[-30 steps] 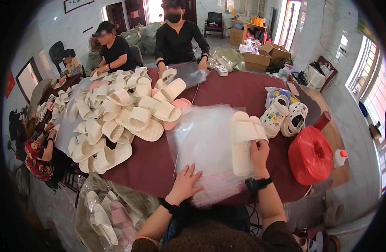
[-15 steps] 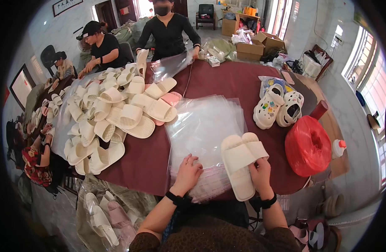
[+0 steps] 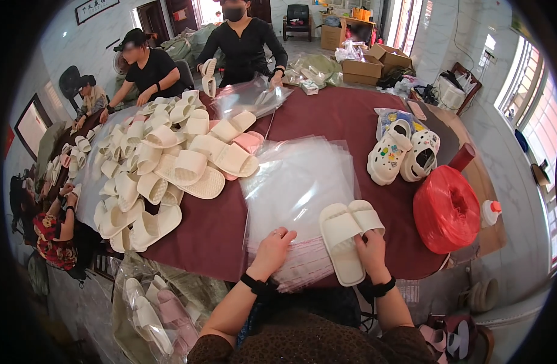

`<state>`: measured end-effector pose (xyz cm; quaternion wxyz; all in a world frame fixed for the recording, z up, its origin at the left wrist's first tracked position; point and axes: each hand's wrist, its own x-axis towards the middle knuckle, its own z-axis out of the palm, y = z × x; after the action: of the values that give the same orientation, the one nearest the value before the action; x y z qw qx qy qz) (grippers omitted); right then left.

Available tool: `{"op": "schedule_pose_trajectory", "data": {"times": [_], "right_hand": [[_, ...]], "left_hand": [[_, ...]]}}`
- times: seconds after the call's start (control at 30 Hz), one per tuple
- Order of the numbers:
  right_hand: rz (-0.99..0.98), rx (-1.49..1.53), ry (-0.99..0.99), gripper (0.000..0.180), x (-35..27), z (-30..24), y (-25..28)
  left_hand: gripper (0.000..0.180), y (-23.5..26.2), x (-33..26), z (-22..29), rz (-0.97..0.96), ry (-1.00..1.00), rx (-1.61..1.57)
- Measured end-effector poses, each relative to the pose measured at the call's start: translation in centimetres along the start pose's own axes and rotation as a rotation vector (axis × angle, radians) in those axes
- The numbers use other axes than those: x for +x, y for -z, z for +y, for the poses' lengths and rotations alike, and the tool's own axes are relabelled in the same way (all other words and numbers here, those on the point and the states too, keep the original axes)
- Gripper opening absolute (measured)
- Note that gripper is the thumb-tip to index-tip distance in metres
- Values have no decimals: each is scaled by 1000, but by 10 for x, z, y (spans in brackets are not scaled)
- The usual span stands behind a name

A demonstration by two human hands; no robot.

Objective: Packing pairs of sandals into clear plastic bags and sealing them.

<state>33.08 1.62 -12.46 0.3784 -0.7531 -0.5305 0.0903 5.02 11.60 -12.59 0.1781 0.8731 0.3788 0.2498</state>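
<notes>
A pair of cream slippers (image 3: 341,242) is in my right hand (image 3: 371,249), whose fingers are hooked under the strap of the right slipper. The two stand side by side, soles down, over the right edge of a stack of clear plastic bags (image 3: 297,176). On the lower left part of that stack rests my left hand (image 3: 272,252), fingers partly bent and apart, with no item visible in it. Pink printed strips (image 3: 309,261) run along the bags' near ends.
A large heap of cream slippers (image 3: 163,158) covers the table's left side. White clogs (image 3: 389,153) with charms and a red roll of plastic twine (image 3: 446,209) stand at right, near a white bottle (image 3: 490,212). Bagged slippers (image 3: 151,315) lie below. Co-workers (image 3: 245,45) work across the table and at left.
The slippers in my right hand have come down slightly toward the bags. My left fingers have drawn closer together. The co-worker opposite has shifted a plastic bag and slippers.
</notes>
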Motion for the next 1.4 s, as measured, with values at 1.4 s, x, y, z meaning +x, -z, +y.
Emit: {"op": "schedule_pose_trajectory", "data": {"times": [1.4], "right_hand": [[-290,-53,294,22,0,-90,-35]], "left_hand": [[73,35,-6,65,119,-254,-256]]}}
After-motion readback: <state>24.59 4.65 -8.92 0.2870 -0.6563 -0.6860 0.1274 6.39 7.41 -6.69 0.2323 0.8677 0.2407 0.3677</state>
